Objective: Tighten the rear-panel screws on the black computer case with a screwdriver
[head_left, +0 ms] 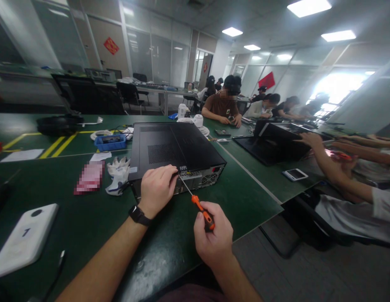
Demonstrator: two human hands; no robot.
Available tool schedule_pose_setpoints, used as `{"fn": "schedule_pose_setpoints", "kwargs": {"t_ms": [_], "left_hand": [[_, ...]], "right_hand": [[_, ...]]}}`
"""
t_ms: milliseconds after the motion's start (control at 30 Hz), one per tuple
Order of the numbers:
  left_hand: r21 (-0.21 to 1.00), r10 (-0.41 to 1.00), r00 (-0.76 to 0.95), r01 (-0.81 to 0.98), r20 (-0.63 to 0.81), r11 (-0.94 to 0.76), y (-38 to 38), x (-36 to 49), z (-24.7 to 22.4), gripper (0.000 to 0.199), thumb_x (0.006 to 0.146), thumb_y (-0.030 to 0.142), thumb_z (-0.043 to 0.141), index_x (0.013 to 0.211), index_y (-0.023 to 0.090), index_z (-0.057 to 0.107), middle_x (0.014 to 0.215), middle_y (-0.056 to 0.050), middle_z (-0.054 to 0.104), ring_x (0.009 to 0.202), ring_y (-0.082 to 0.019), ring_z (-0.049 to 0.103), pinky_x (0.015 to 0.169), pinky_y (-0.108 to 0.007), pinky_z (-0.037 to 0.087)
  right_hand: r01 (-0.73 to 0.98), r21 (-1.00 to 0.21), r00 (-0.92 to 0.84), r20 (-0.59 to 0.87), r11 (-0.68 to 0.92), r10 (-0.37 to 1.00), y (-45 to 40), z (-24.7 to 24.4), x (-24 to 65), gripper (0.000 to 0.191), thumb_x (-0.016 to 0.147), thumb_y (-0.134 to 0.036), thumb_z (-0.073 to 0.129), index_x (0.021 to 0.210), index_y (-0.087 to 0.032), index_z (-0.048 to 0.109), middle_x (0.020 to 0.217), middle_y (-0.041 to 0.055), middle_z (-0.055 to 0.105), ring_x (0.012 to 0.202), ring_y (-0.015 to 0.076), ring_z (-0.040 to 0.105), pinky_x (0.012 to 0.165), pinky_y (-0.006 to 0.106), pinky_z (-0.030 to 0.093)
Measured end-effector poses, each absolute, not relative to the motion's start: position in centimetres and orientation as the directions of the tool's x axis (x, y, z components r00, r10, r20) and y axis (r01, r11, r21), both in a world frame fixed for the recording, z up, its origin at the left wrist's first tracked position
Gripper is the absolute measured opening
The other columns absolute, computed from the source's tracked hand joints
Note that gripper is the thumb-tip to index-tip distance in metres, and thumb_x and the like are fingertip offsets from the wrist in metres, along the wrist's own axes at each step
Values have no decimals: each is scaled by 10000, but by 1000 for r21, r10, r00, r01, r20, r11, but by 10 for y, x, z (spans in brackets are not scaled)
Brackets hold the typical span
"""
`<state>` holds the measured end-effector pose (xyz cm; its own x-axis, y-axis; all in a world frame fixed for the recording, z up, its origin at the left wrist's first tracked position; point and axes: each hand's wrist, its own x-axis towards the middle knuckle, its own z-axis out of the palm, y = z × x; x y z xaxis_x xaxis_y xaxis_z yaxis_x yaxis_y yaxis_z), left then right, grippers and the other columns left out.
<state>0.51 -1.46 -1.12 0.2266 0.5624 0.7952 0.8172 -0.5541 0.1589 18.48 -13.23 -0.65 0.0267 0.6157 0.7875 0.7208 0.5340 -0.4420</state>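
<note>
A black desktop computer case [163, 144] lies flat on the green table, its back panel with a fan grille turned towards me. In my right hand [215, 235] is a screwdriver [203, 213] with an orange and black handle. Its thin shaft points up and left to the top rear edge of the case. My left hand [159, 184], with a black watch on its wrist, rests at that same edge, fingers curled and pressed together by the screwdriver's tip. Whatever those fingers pinch is hidden.
White gloves [118, 174], a pink packet [90, 177] and a blue tray [110, 142] lie left of the case. A white device marked 1 [27, 235] is at the near left. To the right, a co-worker's hand touches another black case [270, 142]; a phone [295, 174] lies nearby.
</note>
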Motion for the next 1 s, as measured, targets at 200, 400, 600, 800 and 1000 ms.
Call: {"fn": "schedule_pose_setpoints", "kwargs": {"t_ms": [200, 400, 600, 800, 1000], "left_hand": [[147, 567, 234, 825, 790, -546, -14, 5, -11, 137, 984, 245, 618, 1101, 214, 684, 1165, -61, 787, 1037, -245, 747, 857, -404, 478], [129, 549, 238, 827, 801, -548, -14, 5, -12, 137, 977, 240, 630, 1104, 214, 676, 1164, -54, 787, 1050, -237, 748, 863, -402, 487], [116, 549, 246, 832, 799, -542, -13, 4, -13, 140, 975, 247, 635, 1108, 219, 672, 1161, -57, 787, 1040, -242, 751, 857, -403, 491], [103, 533, 247, 834, 809, -543, -14, 4, -12, 129, 968, 244, 642, 1087, 212, 677, 1143, -65, 790, 1018, -253, 758, 846, -397, 494], [116, 542, 241, 832, 805, -543, -14, 4, -12, 148, 960, 245, 650, 1102, 216, 681, 1148, -61, 790, 1025, -258, 757, 850, -405, 492]], "right_hand": [[734, -430, 32, 795, 526, 605, -129, -5, 188, 191, 936, -166, 565, 1103, -190, 655, 878, 62, 766, 702, 179, 741, 635, 289, 604], [727, -499, 81, 746, 473, 662, -129, -7, 190, 192, 979, -210, 531, 1135, -192, 642, 878, 61, 772, 696, 178, 752, 650, 285, 613], [682, -502, 57, 761, 531, 646, -130, -6, 189, 219, 937, -203, 517, 1143, -206, 591, 885, 44, 687, 746, 186, 703, 663, 310, 590], [676, -506, 44, 753, 536, 656, -131, -5, 190, 218, 934, -181, 508, 1141, -210, 571, 892, 47, 660, 757, 185, 678, 642, 311, 557], [661, -513, 34, 750, 548, 661, -132, -8, 189, 237, 932, -168, 506, 1156, -210, 572, 888, 44, 658, 758, 184, 678, 642, 307, 556]]}}
